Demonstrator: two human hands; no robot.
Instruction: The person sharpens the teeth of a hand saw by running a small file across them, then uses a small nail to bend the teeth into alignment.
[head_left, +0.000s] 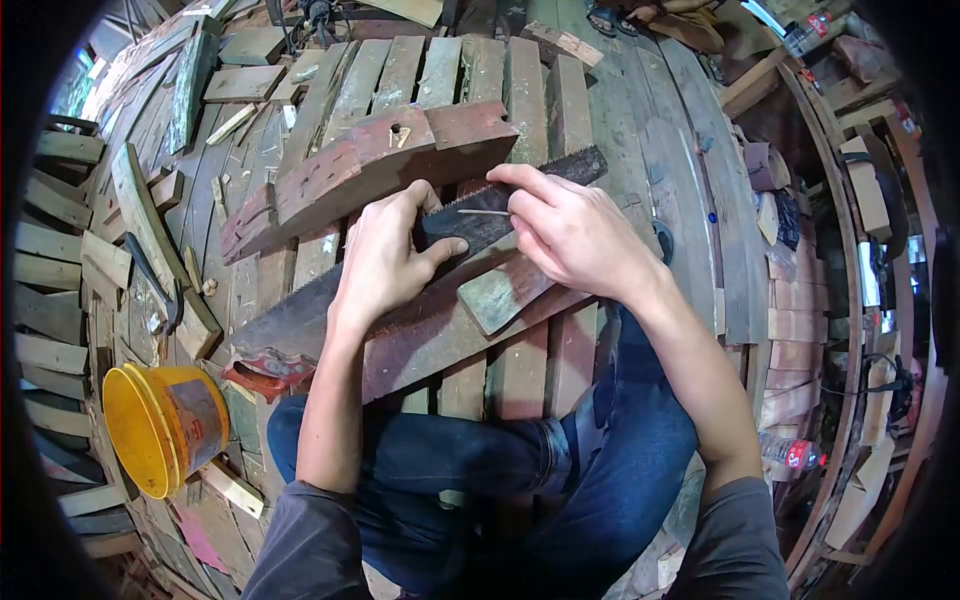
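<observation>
The grip of the right hand [572, 222] is closed on a thin rod [482, 212], which is held across the dark blade of a handsaw [300, 298]. The blade is gripped by the left hand [382, 252], its thumb pressed to the face near the middle of the frame. The saw is laid aslant, with its tip at the upper right of centre, its red handle [268, 374] at the lower left and its toothed edge turned to the top of the frame. The work is judged to be under way, since blade and rod are both in hand, but with much of the edge small or hidden by fingers, the teeth already treated cannot fairly be told from those left. Below the blade, a pale block [500, 294] is rested on a reddish beam [425, 345]; above it, a notched beam [375, 150] is set on the slats [522, 372], apart from both hands.
</observation>
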